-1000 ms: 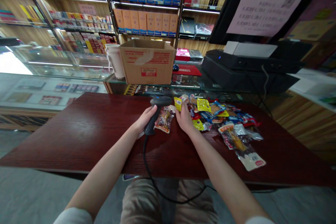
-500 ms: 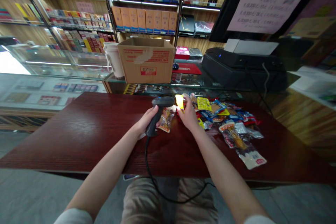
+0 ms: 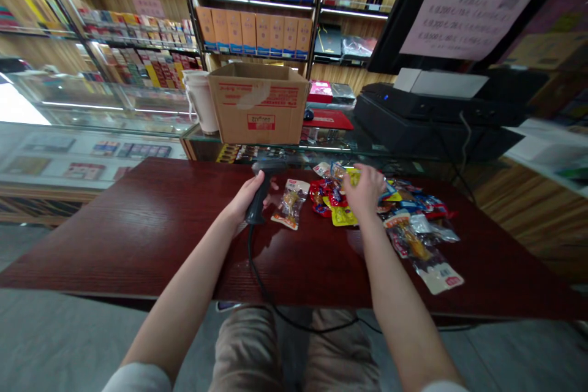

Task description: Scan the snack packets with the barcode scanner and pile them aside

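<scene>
Two hands: left hand (image 3: 243,202) and right hand (image 3: 365,191), both bare, over the table (image 3: 114,233).
Left fingers: closed around the grip of a barcode scanner (image 3: 256,208), which stands upright above the table.
Right fingers: curled down onto a heap of snack packets (image 3: 333,196); cannot tell whether they grip one.
Loose item: one packet (image 3: 289,203) lies between the hands, just beside the heap.
Heap: red, yellow and blue packets spread right of centre, some overlapping; more lie near the far right.
Cable: a black cable (image 3: 250,257) drops from the scanner over the table's near edge.
Container: an open cardboard box (image 3: 257,113) stands on a glass counter (image 3: 92,111) beyond the table, its inside hidden.
Beside it: a white cup (image 3: 201,110) just left of the box.
Behind: orange cartons (image 3: 252,30) in rows on shelves.
</scene>
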Motion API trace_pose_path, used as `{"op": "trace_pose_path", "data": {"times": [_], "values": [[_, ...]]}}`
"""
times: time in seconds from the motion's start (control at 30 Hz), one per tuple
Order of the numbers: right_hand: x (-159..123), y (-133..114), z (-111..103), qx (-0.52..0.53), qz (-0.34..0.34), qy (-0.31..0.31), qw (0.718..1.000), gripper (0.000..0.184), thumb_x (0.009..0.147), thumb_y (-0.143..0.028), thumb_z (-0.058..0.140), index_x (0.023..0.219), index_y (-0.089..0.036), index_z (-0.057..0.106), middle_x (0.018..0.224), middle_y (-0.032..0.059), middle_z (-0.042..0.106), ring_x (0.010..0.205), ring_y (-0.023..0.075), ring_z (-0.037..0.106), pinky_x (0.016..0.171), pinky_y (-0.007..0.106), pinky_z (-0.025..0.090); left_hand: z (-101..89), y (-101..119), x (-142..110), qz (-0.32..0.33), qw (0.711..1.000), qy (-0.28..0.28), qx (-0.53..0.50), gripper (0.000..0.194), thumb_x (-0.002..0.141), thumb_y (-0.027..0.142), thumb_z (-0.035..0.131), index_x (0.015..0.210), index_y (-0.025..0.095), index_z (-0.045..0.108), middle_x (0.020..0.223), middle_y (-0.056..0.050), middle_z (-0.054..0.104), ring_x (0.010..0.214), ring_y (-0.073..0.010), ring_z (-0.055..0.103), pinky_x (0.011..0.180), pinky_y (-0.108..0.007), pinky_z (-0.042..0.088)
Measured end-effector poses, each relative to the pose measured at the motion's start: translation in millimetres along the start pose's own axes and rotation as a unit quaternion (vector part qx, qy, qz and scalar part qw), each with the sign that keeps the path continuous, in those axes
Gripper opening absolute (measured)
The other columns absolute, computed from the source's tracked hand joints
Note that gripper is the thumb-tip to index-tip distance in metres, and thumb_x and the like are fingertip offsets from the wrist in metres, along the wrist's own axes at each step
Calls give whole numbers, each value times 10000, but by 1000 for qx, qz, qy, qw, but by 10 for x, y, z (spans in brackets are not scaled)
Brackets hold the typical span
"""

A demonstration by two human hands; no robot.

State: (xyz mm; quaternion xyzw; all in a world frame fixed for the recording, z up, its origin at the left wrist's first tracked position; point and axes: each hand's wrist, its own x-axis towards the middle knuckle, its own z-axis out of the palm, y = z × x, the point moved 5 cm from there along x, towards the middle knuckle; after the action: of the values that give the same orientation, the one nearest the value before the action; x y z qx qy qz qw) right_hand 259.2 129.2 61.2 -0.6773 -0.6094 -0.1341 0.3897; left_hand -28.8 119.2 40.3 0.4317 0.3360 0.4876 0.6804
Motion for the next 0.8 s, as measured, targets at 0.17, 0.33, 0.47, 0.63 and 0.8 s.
{"op": "trace_pose_path", "data": {"times": [0.17,0.33,0.47,0.63,0.8], "values": [[-462,-670,468,-41,-68,-248,965,491,828,-630,554,877,-168,714,1006,169,633,1035,335,505,912,491,373,-115,107,-23,-19,999,30,-17,540,827,596,615,1020,91,617,485,37,505,371,-100,484,367,-209,382],[-613,-850,574,-63,-64,-278,956,606,758,-690,598,964,-132,709,1108,204,598,1087,365,489,921,502,362,-168,101,-1,-15,999,46,-10,551,827,603,610,1022,88,609,489,31,518,382,-104,497,367,-206,380],[-619,-883,607,-50,-43,-316,947,522,770,-615,623,993,-148,693,1134,199,602,1108,373,489,927,501,353,-158,96,-7,-22,999,39,-3,549,820,598,623,1017,85,609,489,30,518,383,-104,498,373,-207,386],[-695,-922,566,-35,-90,-338,936,350,841,-438,598,1086,-190,627,1109,153,636,1087,345,535,949,501,321,-154,105,-11,-13,999,37,18,582,812,626,613,1036,89,604,472,39,504,384,-108,497,375,-207,381],[-776,-943,551,6,-99,-345,933,570,803,-404,662,1295,-173,488,1174,167,637,1116,342,564,979,500,313,-150,109,-14,0,999,40,13,579,809,621,620,1059,99,603,482,38,509,383,-105,492,362,-201,358]]}}
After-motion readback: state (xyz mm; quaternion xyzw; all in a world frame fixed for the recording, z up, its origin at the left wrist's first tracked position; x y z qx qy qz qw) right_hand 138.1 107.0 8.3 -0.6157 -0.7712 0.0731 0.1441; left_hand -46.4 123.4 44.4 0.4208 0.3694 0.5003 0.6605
